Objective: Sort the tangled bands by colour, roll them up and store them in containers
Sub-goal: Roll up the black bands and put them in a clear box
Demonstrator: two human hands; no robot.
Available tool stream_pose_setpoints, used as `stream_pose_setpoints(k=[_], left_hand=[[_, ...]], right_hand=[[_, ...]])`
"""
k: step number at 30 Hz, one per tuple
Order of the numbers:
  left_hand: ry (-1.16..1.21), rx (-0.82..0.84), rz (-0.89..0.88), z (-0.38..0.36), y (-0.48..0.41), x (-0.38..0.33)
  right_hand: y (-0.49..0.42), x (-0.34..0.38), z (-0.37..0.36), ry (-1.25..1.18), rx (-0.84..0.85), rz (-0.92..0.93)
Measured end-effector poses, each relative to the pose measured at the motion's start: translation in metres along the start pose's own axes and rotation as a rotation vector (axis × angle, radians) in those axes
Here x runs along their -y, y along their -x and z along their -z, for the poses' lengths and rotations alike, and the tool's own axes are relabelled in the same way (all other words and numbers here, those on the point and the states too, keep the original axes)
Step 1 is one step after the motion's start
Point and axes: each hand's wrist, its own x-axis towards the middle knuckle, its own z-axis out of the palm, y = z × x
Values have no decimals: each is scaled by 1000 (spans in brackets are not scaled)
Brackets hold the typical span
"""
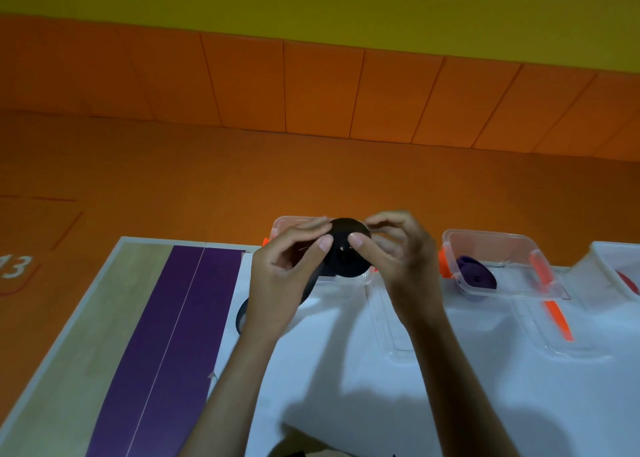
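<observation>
Both hands hold a black band roll (347, 260) up above the tabletop (346, 387), in front of a clear container (289, 221) at the far edge: the left hand (287, 276) and right hand (398, 248) each pinch it with thumb and curled fingers. A loose tail (242, 312) of the same band hangs below the left hand and loops onto the tabletop. To the right, a second container (512, 248) holds a purple roll (479, 278), and a third container (609, 259) at the frame's edge holds a red roll (628, 281).
</observation>
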Motion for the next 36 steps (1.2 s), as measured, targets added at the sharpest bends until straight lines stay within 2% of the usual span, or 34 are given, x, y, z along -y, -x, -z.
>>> stream_pose_setpoints(k=[2, 5, 9, 14, 20, 25, 29, 32, 36], left_hand=[[42, 65, 11, 6, -2, -3], [31, 40, -44, 7, -3, -5], [21, -22, -51, 2, 0, -4], [71, 96, -41, 9, 0, -9], [8, -84, -63, -3, 2, -8], [71, 63, -40, 12, 2, -6], [15, 34, -62, 10, 1, -6], [-17, 21, -68, 3, 5, -3], [-32, 86, -50, 5, 5, -5]], right_hand=[[-1, 3, 2, -25, 40, -20], [0, 3, 2, -16, 102, -54], [-3, 7, 4, 59, 55, -12], [-2, 11, 3, 16, 39, 29], [-2, 16, -1, 31, 66, 103], [-3, 15, 1, 0, 35, 67], [4, 10, 1, -27, 121, 2], [5, 10, 3, 4, 39, 12], [6, 8, 2, -11, -51, 36]])
